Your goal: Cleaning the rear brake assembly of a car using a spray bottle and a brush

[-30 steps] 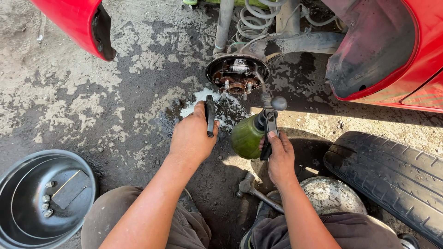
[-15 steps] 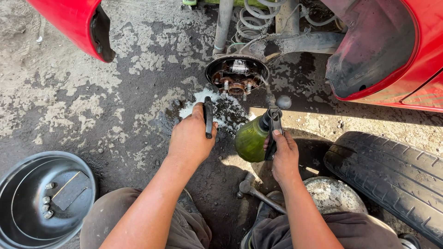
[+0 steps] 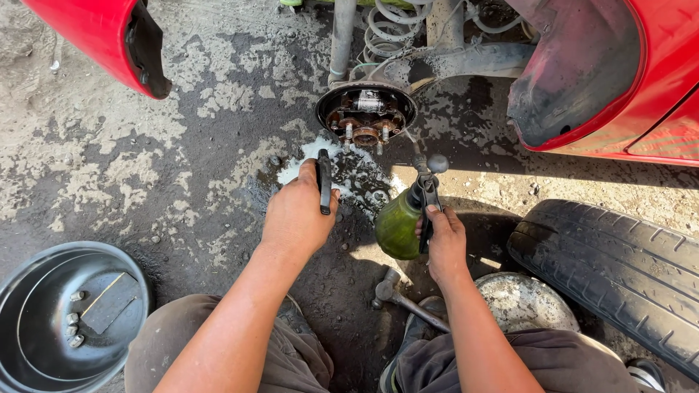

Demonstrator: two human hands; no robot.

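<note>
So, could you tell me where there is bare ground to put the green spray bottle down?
Bare ground lies between the metal basin and the left hand. It is crowded by the right hand: hammer, brake drum and tyre. Below the brake hub it is wet.

Little has moved. The right hand (image 3: 443, 244) has tipped the green bottle (image 3: 398, 224) a touch more upright, and its nozzle (image 3: 437, 164) now sits slightly higher and further right than a second ago. The left hand (image 3: 297, 217) with the black tool (image 3: 324, 182) has edged slightly toward the hub (image 3: 365, 115).
</note>
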